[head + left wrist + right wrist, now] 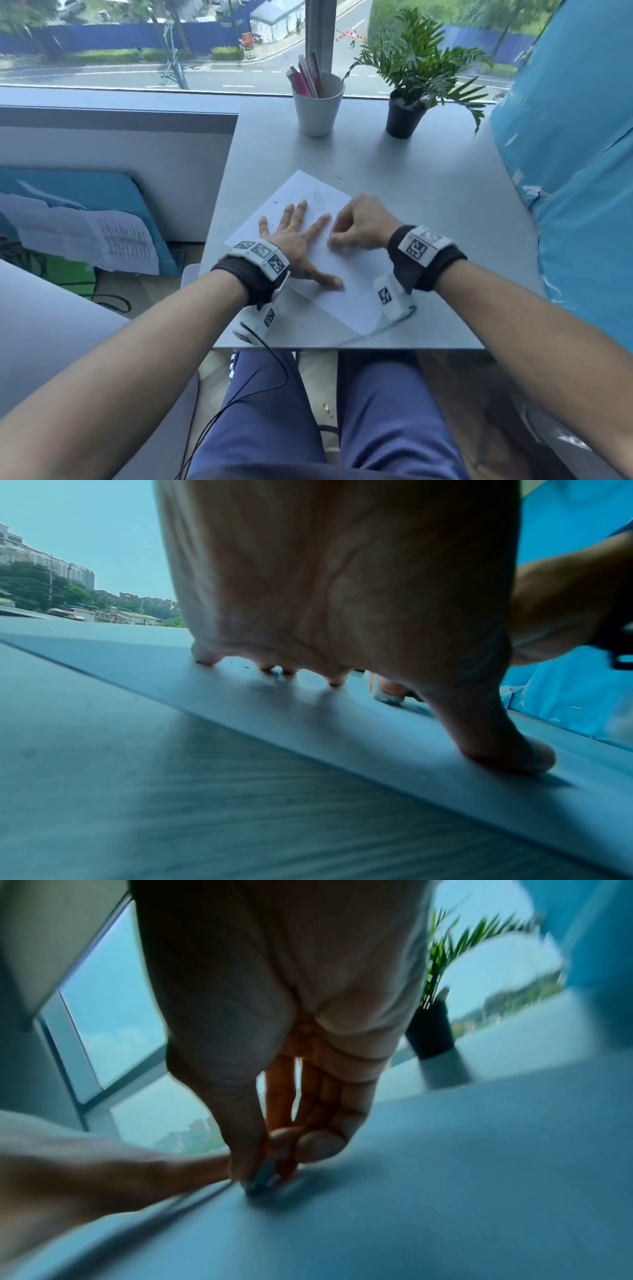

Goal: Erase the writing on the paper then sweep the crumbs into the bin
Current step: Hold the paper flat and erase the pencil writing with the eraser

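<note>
A white sheet of paper (346, 284) lies skewed on the grey table (428, 212). My left hand (298, 236) presses flat on the paper with spread, straight fingers (507, 753). My right hand (359, 222) is just right of it, thumb and fingers pinching a small eraser (262, 1179) whose tip touches the paper. The same eraser (385, 695) shows beyond my left palm. A faint grey smudge (318, 198) marks the paper above my left fingers, with dark crumbs (246, 666) near them. No bin is visible.
A white cup of pens (318, 106) and a potted plant (407, 102) stand at the table's far edge by the window. A blue plastic-wrapped panel (575, 192) borders the table's right side. The table's left edge drops to the floor, where papers lie.
</note>
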Available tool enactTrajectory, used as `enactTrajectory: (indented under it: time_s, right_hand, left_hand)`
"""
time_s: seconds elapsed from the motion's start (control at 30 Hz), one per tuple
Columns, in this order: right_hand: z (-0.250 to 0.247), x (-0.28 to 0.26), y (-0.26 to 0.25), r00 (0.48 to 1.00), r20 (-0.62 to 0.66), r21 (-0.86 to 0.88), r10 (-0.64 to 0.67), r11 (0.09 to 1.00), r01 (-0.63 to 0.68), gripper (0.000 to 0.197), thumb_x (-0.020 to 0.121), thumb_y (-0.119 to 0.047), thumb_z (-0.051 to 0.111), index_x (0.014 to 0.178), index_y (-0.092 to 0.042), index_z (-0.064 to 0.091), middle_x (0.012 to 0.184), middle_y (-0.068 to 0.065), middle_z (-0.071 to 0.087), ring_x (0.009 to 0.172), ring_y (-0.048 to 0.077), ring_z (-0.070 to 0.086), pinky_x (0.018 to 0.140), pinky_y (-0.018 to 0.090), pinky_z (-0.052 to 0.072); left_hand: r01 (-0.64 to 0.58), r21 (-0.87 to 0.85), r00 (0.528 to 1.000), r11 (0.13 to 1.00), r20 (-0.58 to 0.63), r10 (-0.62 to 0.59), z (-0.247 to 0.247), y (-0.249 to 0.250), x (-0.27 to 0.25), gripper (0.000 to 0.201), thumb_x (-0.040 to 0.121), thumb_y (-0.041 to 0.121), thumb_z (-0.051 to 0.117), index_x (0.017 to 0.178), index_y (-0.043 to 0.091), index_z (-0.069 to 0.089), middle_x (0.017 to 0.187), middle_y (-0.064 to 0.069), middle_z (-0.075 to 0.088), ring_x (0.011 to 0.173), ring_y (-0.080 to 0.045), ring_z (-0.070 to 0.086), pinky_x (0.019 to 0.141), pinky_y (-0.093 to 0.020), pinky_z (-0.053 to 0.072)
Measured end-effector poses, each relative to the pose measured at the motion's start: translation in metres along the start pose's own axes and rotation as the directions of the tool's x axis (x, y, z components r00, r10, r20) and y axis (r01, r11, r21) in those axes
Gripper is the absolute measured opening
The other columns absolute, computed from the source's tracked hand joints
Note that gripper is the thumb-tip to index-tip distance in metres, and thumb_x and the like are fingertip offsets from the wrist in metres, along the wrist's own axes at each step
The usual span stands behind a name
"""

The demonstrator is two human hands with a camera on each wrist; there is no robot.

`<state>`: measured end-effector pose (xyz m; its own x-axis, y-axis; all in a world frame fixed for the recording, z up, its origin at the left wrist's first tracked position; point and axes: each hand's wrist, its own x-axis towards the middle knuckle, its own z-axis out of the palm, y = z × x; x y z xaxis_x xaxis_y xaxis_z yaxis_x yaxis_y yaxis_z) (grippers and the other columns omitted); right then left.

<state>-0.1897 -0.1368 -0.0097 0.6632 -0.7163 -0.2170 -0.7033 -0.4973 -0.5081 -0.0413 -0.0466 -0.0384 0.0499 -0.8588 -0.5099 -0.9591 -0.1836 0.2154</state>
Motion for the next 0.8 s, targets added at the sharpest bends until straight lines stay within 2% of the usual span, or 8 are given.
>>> enactTrajectory:
  time_s: [0.1,0.17,0.27,0.37,0.43,0.57,0.73,0.8]
  right_hand:
    - [-0.008,0.01,0.01,0.984,-0.162,0.035,0.079,0.997,-0.074,0.016,0.073,-0.023,0.079,0.081,-0.009,0.079,0.078,0.003,0.074,0.071,0.011,0.064,0.067,0.02,0.047]
    - [0.005,0.001,0.0,0.992,-0.123,-0.014,0.025,1.0,-0.027,0.015,0.074,-0.022,0.075,0.077,-0.008,0.077,0.074,0.003,0.072,0.069,0.014,0.064,0.066,0.022,0.048]
    - [0.013,-0.014,-0.005,0.998,0.061,0.012,0.002,1.0,-0.002,0.011,0.074,-0.024,0.077,0.079,-0.015,0.079,0.069,-0.006,0.069,0.063,0.006,0.06,0.06,0.017,0.046]
    - [-0.009,-0.009,0.021,0.991,-0.094,0.088,0.095,0.992,-0.087,0.014,0.074,-0.024,0.078,0.083,-0.013,0.079,0.076,-0.002,0.072,0.068,0.006,0.061,0.058,0.011,0.042]
    - [-0.02,-0.008,0.042,0.968,-0.169,0.094,0.184,0.981,-0.17,0.014,0.076,-0.024,0.077,0.083,-0.012,0.078,0.08,0.001,0.074,0.071,0.009,0.061,0.061,0.015,0.042]
    - [-0.019,-0.013,0.065,0.959,-0.085,0.14,0.272,0.956,-0.258,0.014,0.078,-0.028,0.077,0.083,-0.016,0.074,0.085,0.004,0.073,0.07,0.013,0.063,0.066,0.021,0.045]
    - [-0.017,-0.007,0.066,0.952,-0.085,0.149,0.293,0.949,-0.279,0.015,0.076,-0.031,0.077,0.08,-0.019,0.07,0.097,0.005,0.068,0.087,0.018,0.062,0.074,0.024,0.043]
    - [-0.015,-0.007,0.067,0.952,-0.092,0.14,0.293,0.95,-0.279,0.015,0.077,-0.03,0.077,0.081,-0.019,0.07,0.1,0.006,0.067,0.093,0.019,0.061,0.077,0.024,0.043]
  left_hand:
    - [0.008,0.01,1.0,1.0,0.003,-0.008,0.0,0.001,0.001,0.142,0.044,0.098,0.058,0.15,0.048,-0.021,0.157,0.0,-0.039,0.146,-0.023,-0.032,0.113,-0.067,-0.013]
    - [0.005,0.012,1.0,1.0,0.003,-0.005,0.001,0.0,0.002,0.143,0.043,0.099,0.058,0.15,0.048,-0.022,0.156,0.0,-0.04,0.145,-0.023,-0.033,0.113,-0.067,-0.013]
    - [-0.004,0.009,1.0,1.0,-0.013,0.004,0.003,-0.001,0.003,0.143,0.042,0.1,0.056,0.149,0.048,-0.022,0.156,0.002,-0.04,0.145,-0.022,-0.034,0.113,-0.067,-0.014]
    - [-0.013,0.019,0.999,1.0,-0.039,0.014,0.007,-0.003,0.004,0.142,0.04,0.103,0.052,0.15,0.049,-0.02,0.158,0.002,-0.037,0.146,-0.021,-0.032,0.113,-0.066,-0.014]
    - [-0.019,0.021,0.998,1.0,-0.054,0.02,0.008,-0.004,0.003,0.139,0.044,0.102,0.051,0.151,0.048,-0.018,0.159,0.003,-0.035,0.147,-0.021,-0.031,0.113,-0.066,-0.014]
    - [-0.02,0.043,0.998,0.999,-0.053,0.022,0.001,-0.009,0.001,0.123,0.059,0.097,0.047,0.153,0.047,-0.014,0.162,0.007,-0.028,0.149,-0.019,-0.025,0.114,-0.067,-0.01]
    - [0.125,0.176,0.986,0.976,-0.132,-0.103,-0.009,-0.017,-0.003,0.121,0.068,0.096,0.031,0.159,0.025,-0.006,0.166,0.001,-0.015,0.152,-0.021,-0.015,0.114,-0.067,-0.012]
    - [0.074,0.268,0.98,0.961,-0.2,-0.019,-0.006,-0.006,-0.011,0.117,0.076,0.091,0.029,0.159,0.014,-0.001,0.166,-0.005,-0.013,0.152,-0.022,-0.014,0.116,-0.062,-0.012]
